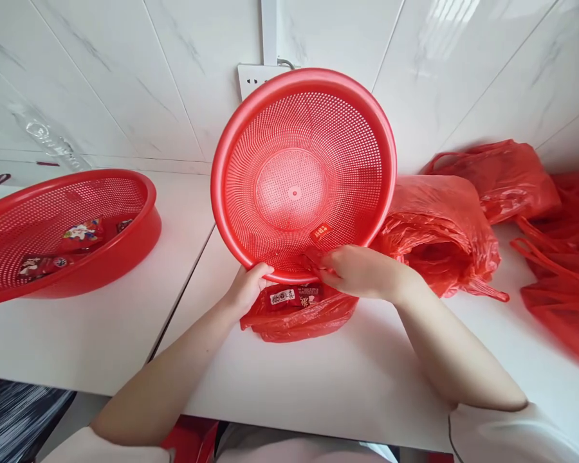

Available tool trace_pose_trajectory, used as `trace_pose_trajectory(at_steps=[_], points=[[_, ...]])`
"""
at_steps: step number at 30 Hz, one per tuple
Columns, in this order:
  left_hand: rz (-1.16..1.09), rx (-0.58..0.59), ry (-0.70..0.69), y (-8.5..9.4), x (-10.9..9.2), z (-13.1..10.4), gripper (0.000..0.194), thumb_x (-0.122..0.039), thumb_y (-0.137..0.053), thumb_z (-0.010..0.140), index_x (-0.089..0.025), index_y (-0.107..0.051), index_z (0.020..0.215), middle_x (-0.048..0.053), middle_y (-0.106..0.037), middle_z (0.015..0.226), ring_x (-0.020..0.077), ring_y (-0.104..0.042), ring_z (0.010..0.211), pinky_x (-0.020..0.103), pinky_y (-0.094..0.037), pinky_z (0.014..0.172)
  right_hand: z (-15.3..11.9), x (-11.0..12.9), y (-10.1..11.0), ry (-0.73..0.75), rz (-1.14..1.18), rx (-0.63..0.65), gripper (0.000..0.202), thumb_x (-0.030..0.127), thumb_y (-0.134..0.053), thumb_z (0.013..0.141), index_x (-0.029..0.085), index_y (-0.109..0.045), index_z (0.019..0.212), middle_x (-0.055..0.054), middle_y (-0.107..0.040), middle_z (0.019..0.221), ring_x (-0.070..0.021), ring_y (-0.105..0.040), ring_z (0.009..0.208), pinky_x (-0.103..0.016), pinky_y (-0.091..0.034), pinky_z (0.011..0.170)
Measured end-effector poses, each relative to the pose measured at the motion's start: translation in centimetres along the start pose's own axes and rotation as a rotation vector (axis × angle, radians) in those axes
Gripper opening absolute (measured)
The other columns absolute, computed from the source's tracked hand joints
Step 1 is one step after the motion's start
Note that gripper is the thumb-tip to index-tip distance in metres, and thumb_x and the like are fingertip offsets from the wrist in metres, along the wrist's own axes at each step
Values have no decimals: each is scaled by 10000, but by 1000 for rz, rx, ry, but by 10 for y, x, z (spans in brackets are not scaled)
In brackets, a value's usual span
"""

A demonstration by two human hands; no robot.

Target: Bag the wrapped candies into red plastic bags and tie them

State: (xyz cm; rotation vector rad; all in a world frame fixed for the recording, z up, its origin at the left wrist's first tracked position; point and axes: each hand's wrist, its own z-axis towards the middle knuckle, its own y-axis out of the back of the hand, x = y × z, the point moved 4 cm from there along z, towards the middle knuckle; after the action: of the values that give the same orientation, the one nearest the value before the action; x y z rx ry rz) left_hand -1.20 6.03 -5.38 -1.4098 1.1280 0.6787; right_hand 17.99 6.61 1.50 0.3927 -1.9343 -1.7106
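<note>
A red perforated plastic basket (pixel 294 128) is tipped toward me, its lower rim over a red plastic bag (pixel 294 328). Red printed packets (pixel 294 296) show in the mouth of the bag. My left hand (pixel 251 286) is closed at the basket's lower left rim, thumb on top; the bag's edge lies just under it. At the lower right rim, my right hand (pixel 352 270) reaches over with curled fingers. Something red and blurred is at its fingertips, and I cannot make out what. A small red packet (pixel 321 232) lies inside the basket just above that hand.
On the left stands another red basket (pixel 139 257) with several packets (pixel 83 233) inside. A bundle of red bags (pixel 434 225) and more red bags (pixel 502 180) lie on the right. A clear bottle (pixel 48 138) and a socket strip (pixel 253 80) are at the wall.
</note>
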Motion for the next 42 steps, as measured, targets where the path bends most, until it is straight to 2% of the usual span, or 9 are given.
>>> trace_pose_trajectory(at_steps=[4,9,12,17,20,25,32,38,42], points=[[7,-12,-5,-4,6,0,163,-169,-607,739,-135,-699,869,98,-729,936,320,-664,1028,501,-504,945,9,1,-11,-64,-208,-33,339,385,-496,941,121,-645,1093,-166,-690,964,-312,-666,883,-362,-459,661],[-9,-64,-41,-1,4,3,66,-155,-629,705,-140,-660,761,66,-704,813,299,-673,962,502,-503,930,7,-6,-12,58,-180,55,453,29,-462,844,182,-580,1255,-107,-706,1028,-244,-684,871,-311,-441,654],[-59,-77,-55,1,1,5,89,-129,-622,688,-141,-655,771,41,-674,753,271,-672,927,482,-512,923,4,-7,-5,99,-119,61,429,50,-503,838,202,-584,1232,-89,-711,1009,-219,-680,861,-286,-434,666],[-155,-127,-46,5,-2,9,45,-140,-615,665,-152,-614,708,56,-691,775,276,-671,973,464,-509,943,9,-7,1,166,-154,-123,211,137,-524,895,154,-658,1057,-100,-707,927,-214,-650,810,-295,-401,651],[-176,-136,-29,7,-5,12,37,-172,-602,673,-150,-597,703,86,-714,853,301,-670,1018,483,-510,946,11,-16,4,182,58,-228,183,244,-538,938,201,-713,971,-52,-724,856,-170,-635,720,-283,-398,641],[-194,-122,-30,8,-9,14,147,-192,-579,690,-128,-640,808,125,-731,957,324,-664,1062,506,-501,965,13,-38,11,6,722,-464,302,461,-660,851,171,-744,835,-15,-676,680,-139,-571,595,-271,-395,566],[-224,-61,2,4,-10,12,249,-217,-557,701,-102,-673,889,155,-734,1004,357,-646,1102,532,-489,982,23,-34,-1,37,1295,-236,239,405,-770,744,178,-725,803,-23,-700,761,-147,-612,686,-289,-481,671],[-209,-101,-20,3,-13,10,190,-220,-571,671,-126,-652,816,139,-733,978,368,-648,1093,559,-494,962,20,-36,2,70,1104,-178,289,462,-660,831,182,-731,843,-17,-703,787,-165,-619,715,-305,-488,703],[-192,-125,-89,7,-15,12,106,-196,-585,677,-134,-630,751,131,-727,964,357,-648,1090,550,-492,966,8,-25,5,157,765,60,317,454,-522,924,222,-735,886,-2,-715,804,-169,-625,716,-288,-479,686]])
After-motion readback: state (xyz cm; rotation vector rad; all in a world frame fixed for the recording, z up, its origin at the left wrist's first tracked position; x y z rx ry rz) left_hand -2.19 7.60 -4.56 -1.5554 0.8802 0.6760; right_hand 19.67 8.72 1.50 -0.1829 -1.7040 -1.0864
